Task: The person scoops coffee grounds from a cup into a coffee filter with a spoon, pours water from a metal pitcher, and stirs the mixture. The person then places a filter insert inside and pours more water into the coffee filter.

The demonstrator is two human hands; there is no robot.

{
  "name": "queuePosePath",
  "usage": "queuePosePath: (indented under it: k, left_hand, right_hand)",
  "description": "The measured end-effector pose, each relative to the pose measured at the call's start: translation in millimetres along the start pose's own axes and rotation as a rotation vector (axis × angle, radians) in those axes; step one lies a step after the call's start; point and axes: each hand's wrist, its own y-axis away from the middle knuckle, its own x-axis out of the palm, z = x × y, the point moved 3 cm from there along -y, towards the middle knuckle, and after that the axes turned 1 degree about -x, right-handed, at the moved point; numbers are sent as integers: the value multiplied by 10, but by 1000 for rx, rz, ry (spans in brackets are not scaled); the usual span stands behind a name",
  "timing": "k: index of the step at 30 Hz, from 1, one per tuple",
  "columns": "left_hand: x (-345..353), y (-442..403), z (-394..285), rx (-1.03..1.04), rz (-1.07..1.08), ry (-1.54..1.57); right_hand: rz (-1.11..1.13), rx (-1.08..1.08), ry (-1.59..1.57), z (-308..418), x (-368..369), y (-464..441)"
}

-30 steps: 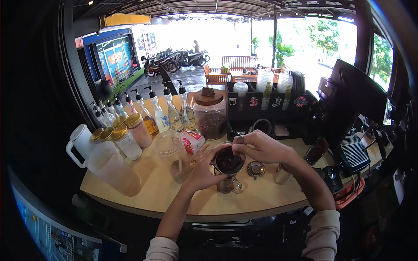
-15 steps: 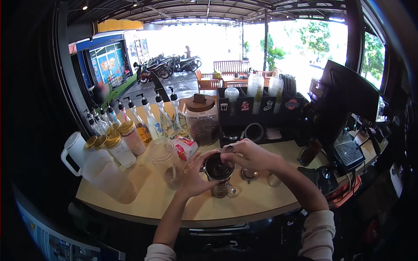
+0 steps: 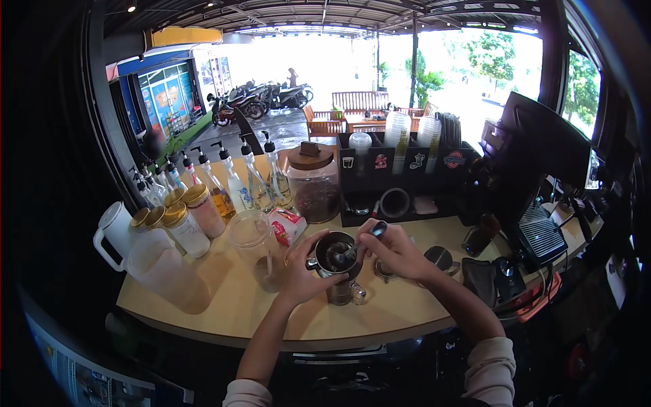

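Observation:
My left hand (image 3: 302,271) is wrapped around the side of a metal cup (image 3: 336,240) with dark contents inside. Its open top faces me, above or against a clear glass mug (image 3: 344,294) whose handle points right; whether they touch I cannot tell. Between the fingers of my right hand (image 3: 391,253) is a spoon (image 3: 354,249), slanting down into the cup. To the right of the mug lies a small round metal piece (image 3: 384,269), partly behind my right hand. A dark round lid-like disc (image 3: 438,257) shows beside my right wrist.
Left are a clear plastic jar (image 3: 254,254), a frosted pitcher (image 3: 166,271), gold-lidded jars (image 3: 186,234) and pump bottles (image 3: 251,180). Behind stand a wooden-lidded jar (image 3: 313,190) and a black cup organizer (image 3: 369,186). A dark machine (image 3: 536,142) stands right, above the counter (image 3: 251,324).
My right hand has moved slightly right and turned, and the spoon's handle now shows. The cup's opening has tilted more into view. The dark disc near my right wrist has come into view.

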Motion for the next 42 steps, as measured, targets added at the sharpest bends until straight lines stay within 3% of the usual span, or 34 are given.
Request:
queuePosePath:
  k: [10, 26, 28, 31, 34, 42]
  left_hand:
    - [71, 42, -28, -182, 46, 56]
    - [30, 87, 8, -159, 78, 8]
    - [-4, 70, 4, 2, -33, -71]
    - [-77, 22, -213, 85, -107, -213]
    - [-59, -42, -441, 146, 33, -395]
    - [55, -123, -561, 300, -27, -614]
  right_hand:
    - [-60, 33, -14, -49, 21, 69]
    - [-9, 53, -34, -153, 90, 58]
    - [-28, 20, -12, -146, 97, 46]
    - [-35, -8, 23, -112, 116, 35]
    - [-40, -57, 79, -60, 167, 19]
    - [-99, -102, 239, 58, 152, 142]
